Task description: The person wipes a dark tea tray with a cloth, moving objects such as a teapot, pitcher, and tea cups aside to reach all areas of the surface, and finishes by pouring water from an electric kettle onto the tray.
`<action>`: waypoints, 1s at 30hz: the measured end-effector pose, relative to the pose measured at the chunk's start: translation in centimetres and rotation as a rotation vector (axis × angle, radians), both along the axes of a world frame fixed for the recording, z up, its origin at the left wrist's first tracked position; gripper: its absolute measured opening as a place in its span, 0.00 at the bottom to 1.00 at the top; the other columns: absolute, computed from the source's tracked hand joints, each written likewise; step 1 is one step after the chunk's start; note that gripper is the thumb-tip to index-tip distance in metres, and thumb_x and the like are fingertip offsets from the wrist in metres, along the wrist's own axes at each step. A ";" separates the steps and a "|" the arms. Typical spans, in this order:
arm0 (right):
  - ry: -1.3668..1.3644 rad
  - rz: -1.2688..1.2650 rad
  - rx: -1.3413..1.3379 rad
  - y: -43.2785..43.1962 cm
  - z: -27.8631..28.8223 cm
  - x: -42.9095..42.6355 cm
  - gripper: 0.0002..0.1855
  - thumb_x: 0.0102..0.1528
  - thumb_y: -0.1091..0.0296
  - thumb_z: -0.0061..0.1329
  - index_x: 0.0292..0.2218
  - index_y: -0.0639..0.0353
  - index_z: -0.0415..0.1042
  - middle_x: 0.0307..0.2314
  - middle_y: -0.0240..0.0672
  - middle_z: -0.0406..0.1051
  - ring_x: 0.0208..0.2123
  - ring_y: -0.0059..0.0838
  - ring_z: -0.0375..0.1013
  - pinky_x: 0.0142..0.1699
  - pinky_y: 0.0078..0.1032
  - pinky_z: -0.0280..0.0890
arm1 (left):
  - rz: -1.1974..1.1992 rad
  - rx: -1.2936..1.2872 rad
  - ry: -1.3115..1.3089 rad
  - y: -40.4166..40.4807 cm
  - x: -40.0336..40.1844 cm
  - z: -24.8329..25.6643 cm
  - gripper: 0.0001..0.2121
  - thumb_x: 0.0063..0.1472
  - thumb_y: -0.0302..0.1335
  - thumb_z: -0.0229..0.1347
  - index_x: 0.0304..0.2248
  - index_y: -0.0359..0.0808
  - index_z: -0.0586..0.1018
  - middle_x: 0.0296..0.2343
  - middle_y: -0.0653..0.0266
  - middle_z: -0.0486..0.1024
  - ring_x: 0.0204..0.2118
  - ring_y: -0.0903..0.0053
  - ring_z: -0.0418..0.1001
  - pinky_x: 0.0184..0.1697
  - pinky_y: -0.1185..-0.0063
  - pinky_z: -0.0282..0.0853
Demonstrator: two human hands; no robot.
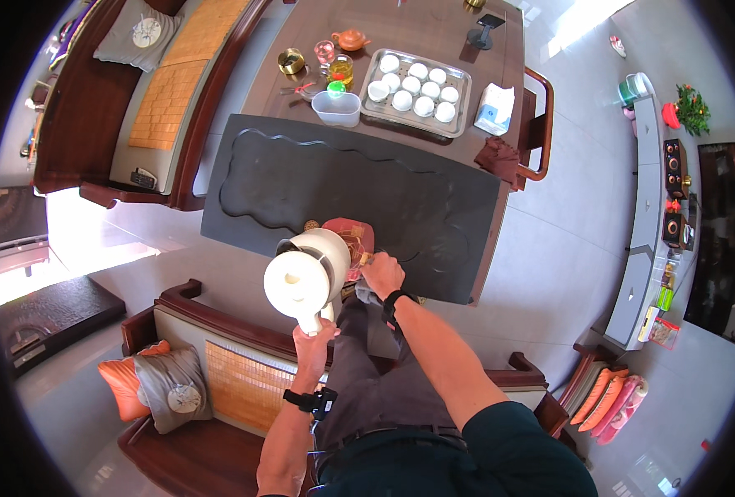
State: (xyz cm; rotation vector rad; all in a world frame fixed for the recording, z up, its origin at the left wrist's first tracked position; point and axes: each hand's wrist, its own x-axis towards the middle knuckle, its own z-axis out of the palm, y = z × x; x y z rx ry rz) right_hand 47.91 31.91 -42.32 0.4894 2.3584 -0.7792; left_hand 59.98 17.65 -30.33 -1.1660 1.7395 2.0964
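My left hand (315, 338) grips the handle of a white electric kettle (305, 273), whose lid tilts up at the far side. The kettle hangs over the near edge of a black stone tea tray (355, 174). My right hand (383, 273), fingers bent, is at the near end of a red packet (352, 239) with printing; its fingertips appear to pinch the packet's corner. A grey cloth (367, 292) lies under that hand, partly hidden. Beside the packet is a small round brown piece (311, 225) on the tray.
Beyond the tray stand a steel tray of white cups (461, 124), a clear plastic tub (336, 110), a glass of yellow tea (341, 69), a clay teapot (351, 40), a tissue pack (495, 110) and a dark red cloth (498, 158). A wooden sofa (187, 460) is close behind me.
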 end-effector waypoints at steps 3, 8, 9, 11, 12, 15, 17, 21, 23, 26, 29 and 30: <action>-0.016 0.020 -0.058 1.2 0.0 0.6 0.17 0.47 0.59 0.52 0.35 0.62 0.76 0.31 0.52 0.76 0.38 0.52 0.75 0.45 0.42 0.69 | -0.106 -0.012 0.011 -0.3 -0.2 0.2 0.02 0.50 0.19 0.55 0.23 0.32 0.74 0.22 0.70 0.71 0.25 0.85 0.68 0.31 0.84 0.67; 0.075 -0.111 -0.094 5.1 1.9 0.8 0.27 0.48 0.53 0.54 0.44 0.60 0.65 0.35 0.54 0.74 0.41 0.54 0.74 0.45 0.42 0.68 | -0.052 0.019 0.007 -0.2 0.2 -0.4 0.03 0.54 0.21 0.56 0.26 0.31 0.75 0.24 0.68 0.71 0.26 0.83 0.71 0.37 0.79 0.74; 0.147 -0.161 -0.130 6.5 2.4 0.4 0.26 0.48 0.56 0.55 0.44 0.60 0.66 0.35 0.53 0.74 0.40 0.54 0.73 0.45 0.42 0.67 | -0.034 0.020 0.007 0.0 0.2 -0.5 0.04 0.55 0.22 0.57 0.27 0.30 0.75 0.24 0.67 0.72 0.26 0.82 0.71 0.36 0.80 0.75; 0.376 -0.183 -0.193 8.6 2.9 -1.0 0.23 0.48 0.62 0.55 0.44 0.60 0.66 0.36 0.50 0.73 0.41 0.53 0.72 0.46 0.40 0.66 | 0.003 0.038 0.020 0.0 0.3 -0.3 0.05 0.56 0.22 0.58 0.30 0.29 0.75 0.25 0.67 0.72 0.26 0.82 0.72 0.36 0.80 0.76; 0.534 -0.163 -0.219 9.4 2.6 -2.1 0.22 0.48 0.65 0.55 0.44 0.59 0.66 0.37 0.49 0.73 0.41 0.53 0.72 0.46 0.39 0.66 | 0.011 0.037 0.018 0.2 0.0 -0.1 0.05 0.56 0.22 0.58 0.30 0.29 0.75 0.25 0.67 0.72 0.26 0.82 0.72 0.36 0.80 0.76; 0.736 0.237 -0.109 11.0 1.4 -5.2 0.20 0.50 0.70 0.53 0.46 0.57 0.68 0.45 0.43 0.68 0.50 0.47 0.64 0.54 0.39 0.59 | 0.088 -0.034 0.033 0.9 -0.2 -0.1 0.06 0.56 0.22 0.57 0.32 0.29 0.74 0.28 0.66 0.72 0.28 0.82 0.72 0.34 0.80 0.77; 0.808 0.511 -0.007 11.9 0.1 -5.5 0.20 0.51 0.70 0.52 0.46 0.55 0.69 0.50 0.41 0.65 0.55 0.46 0.60 0.57 0.41 0.56 | 0.138 -0.093 0.001 1.4 -0.4 0.2 0.09 0.55 0.24 0.58 0.35 0.29 0.74 0.28 0.66 0.71 0.28 0.81 0.72 0.31 0.81 0.75; 0.686 0.813 -0.085 13.2 -1.8 -0.5 0.22 0.54 0.68 0.49 0.51 0.57 0.66 0.54 0.41 0.61 0.58 0.48 0.55 0.60 0.40 0.54 | 0.281 -0.258 -0.013 2.7 -0.1 -0.2 0.14 0.55 0.25 0.58 0.41 0.30 0.73 0.32 0.66 0.71 0.32 0.82 0.71 0.34 0.83 0.72; 0.629 0.950 -0.134 13.8 -1.8 0.2 0.24 0.56 0.67 0.48 0.53 0.59 0.65 0.55 0.42 0.60 0.60 0.47 0.54 0.61 0.40 0.54 | 0.362 -0.317 -0.012 3.2 0.5 -0.4 0.15 0.55 0.25 0.58 0.42 0.30 0.73 0.32 0.66 0.70 0.32 0.82 0.71 0.34 0.84 0.71; 0.649 1.023 0.004 14.3 -2.3 -0.5 0.30 0.52 0.75 0.44 0.58 0.60 0.59 0.58 0.44 0.55 0.61 0.48 0.53 0.62 0.40 0.53 | 0.253 -0.295 -0.079 2.8 1.0 -0.6 0.22 0.58 0.33 0.59 0.50 0.33 0.70 0.42 0.64 0.72 0.42 0.78 0.72 0.42 0.77 0.70; 0.765 0.919 0.002 12.4 -3.4 -6.8 0.32 0.50 0.78 0.43 0.58 0.61 0.59 0.58 0.45 0.55 0.61 0.50 0.51 0.62 0.41 0.53 | 0.243 -0.300 -0.142 3.8 -0.4 -0.2 0.22 0.59 0.35 0.59 0.49 0.33 0.72 0.41 0.65 0.73 0.42 0.78 0.73 0.41 0.77 0.70; 0.773 0.884 0.068 11.7 -3.5 -8.6 0.32 0.49 0.78 0.44 0.58 0.58 0.59 0.59 0.44 0.54 0.61 0.48 0.51 0.62 0.41 0.52 | 0.301 -0.328 -0.094 4.4 -0.9 -0.1 0.17 0.58 0.34 0.60 0.42 0.32 0.75 0.33 0.68 0.73 0.34 0.82 0.69 0.35 0.80 0.67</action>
